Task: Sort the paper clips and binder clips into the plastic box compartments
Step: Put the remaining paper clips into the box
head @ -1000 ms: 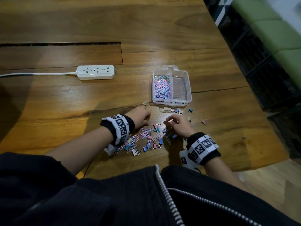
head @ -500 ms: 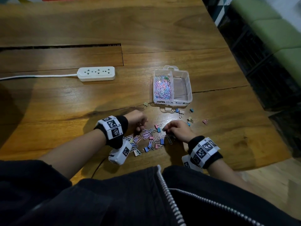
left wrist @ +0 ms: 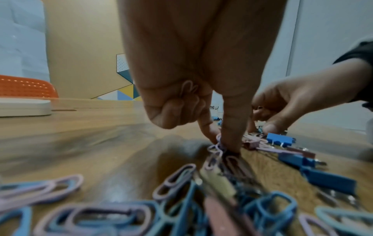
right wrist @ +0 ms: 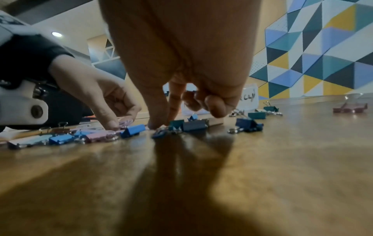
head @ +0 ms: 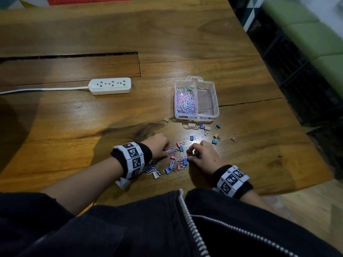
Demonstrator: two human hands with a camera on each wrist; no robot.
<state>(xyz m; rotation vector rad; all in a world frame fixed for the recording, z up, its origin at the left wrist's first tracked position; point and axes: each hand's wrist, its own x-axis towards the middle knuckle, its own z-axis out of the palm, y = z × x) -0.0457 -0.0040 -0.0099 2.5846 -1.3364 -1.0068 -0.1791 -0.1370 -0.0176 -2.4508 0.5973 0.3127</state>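
A clear plastic box (head: 215, 101) stands on the wooden table; its left compartment (head: 185, 101) is full of coloured paper clips, while the right one (head: 206, 101) looks empty. A mixed pile of paper clips and binder clips (head: 176, 163) lies between my hands. My left hand (head: 167, 152) pinches pink paper clips (left wrist: 217, 147) off the table with thumb and index finger (left wrist: 232, 127); another clip (left wrist: 188, 89) is tucked in its curled fingers. My right hand (head: 190, 154) pinches a small clip (right wrist: 159, 132) at the pile's right edge, its other fingers curled.
Loose binder clips (head: 207, 129) lie scattered in front of the box and to its right, one pink (head: 233, 138) farthest out. A white power strip (head: 110, 86) with its cord sits at the back left. The table's edge runs close on the right.
My left hand came back from near the box to the pile and closed its fingertips on paper clips. My right hand shifted slightly toward me, lower into the pile.
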